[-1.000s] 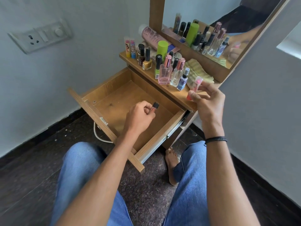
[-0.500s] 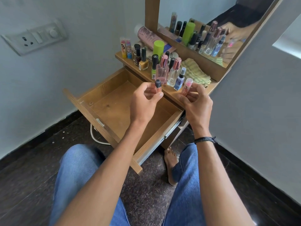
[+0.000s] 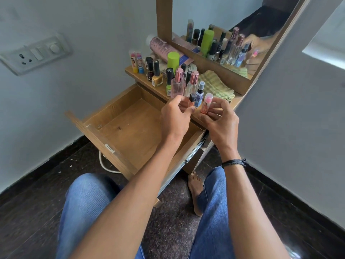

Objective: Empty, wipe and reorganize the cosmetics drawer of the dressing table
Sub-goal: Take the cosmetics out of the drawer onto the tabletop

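Left hand (image 3: 175, 116): it pinches a small black-capped bottle (image 3: 192, 101) between thumb and fingertips and holds it upright, above the front edge of the dressing table top (image 3: 144, 82).
Right hand (image 3: 220, 120): its curled fingers grip a pink-capped tube (image 3: 206, 104), which is tilted a little and sits just beside the bottle, at its 3 o'clock.
Reason for this hold: both things are held up at the level of the table top, close to the standing row. I judge they are to be set down there, so that the drawer is free for wiping.
Drawer (image 3: 130, 131): it is pulled out fully, at 8 o'clock from the hands. Its wooden bottom shows bare, with only some dark marks. The left forearm hides the near right corner, so a small thing may perhaps lie there.
Table top contents: from 10 to 12 o'clock of the hands stand two lip balm tubes (image 3: 136, 60), nail polish bottles (image 3: 157, 75), a green-capped bottle (image 3: 173, 59) and perfume bottles (image 3: 178, 85). They are packed near together, I think to keep room.
Cloth (image 3: 216, 85): green-checked and folded, it lies on the table top at 1 o'clock of the hands, within easy reach for wiping.
Stage: emptying looks almost done; wiping is not yet begun.
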Available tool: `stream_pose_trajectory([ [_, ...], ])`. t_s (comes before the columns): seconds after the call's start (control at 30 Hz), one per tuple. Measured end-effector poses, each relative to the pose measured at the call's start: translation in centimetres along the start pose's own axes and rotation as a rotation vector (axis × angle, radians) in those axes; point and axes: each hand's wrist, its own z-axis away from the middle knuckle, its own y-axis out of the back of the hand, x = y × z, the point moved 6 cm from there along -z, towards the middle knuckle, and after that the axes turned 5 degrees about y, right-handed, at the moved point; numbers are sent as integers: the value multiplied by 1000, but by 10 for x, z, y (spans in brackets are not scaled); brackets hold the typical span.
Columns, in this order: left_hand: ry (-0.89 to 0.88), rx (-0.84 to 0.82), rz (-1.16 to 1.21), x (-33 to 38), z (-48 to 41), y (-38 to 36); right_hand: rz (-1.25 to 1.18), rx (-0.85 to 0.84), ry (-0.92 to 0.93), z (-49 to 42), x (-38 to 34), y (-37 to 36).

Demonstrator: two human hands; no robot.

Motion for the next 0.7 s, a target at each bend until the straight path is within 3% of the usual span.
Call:
stream_pose_trajectory([
  [0.5, 58, -11, 128, -6, 23, 15, 63, -32, 23, 0, 3, 9],
  [0.7, 135, -88, -68, -28, 58, 36, 174, 225, 147, -15, -4, 54],
])
